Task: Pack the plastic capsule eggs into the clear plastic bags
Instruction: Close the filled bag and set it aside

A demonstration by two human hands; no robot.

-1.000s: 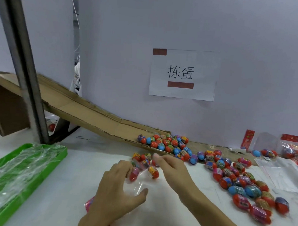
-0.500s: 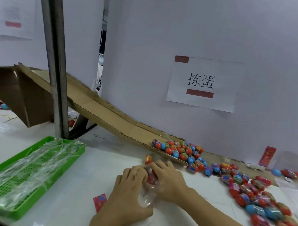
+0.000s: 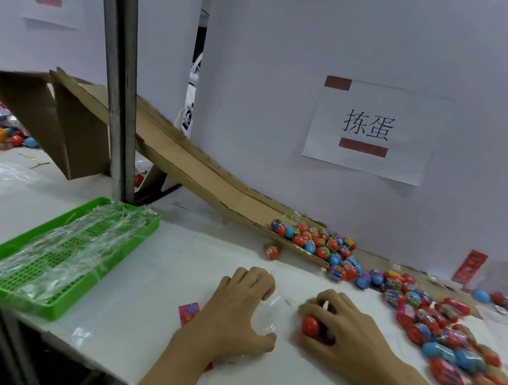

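my left hand (image 3: 236,311) is curled over the clear bag (image 3: 269,312), pinning it to the table (image 3: 144,275), and my right hand (image 3: 332,326) is clutching a few eggs (image 3: 311,325) at the bag's 3 o'clock. the bag's mouth could slip shut and spill them. green tray (image 3: 52,308) sits at 9 o'clock, loose egg pile (image 3: 433,325) crowds 3 o'clock

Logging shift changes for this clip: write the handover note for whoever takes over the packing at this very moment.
Left hand: holds the clear bag flat on the table.
Right hand: gripping a handful of eggs at the bag's side.
Loose eggs: at the foot of the cardboard chute, and spread on the right.
Green tray: holds spare clear bags.
Done: a handful gathered.
Left: get it into the bag, then pack the remaining eggs.
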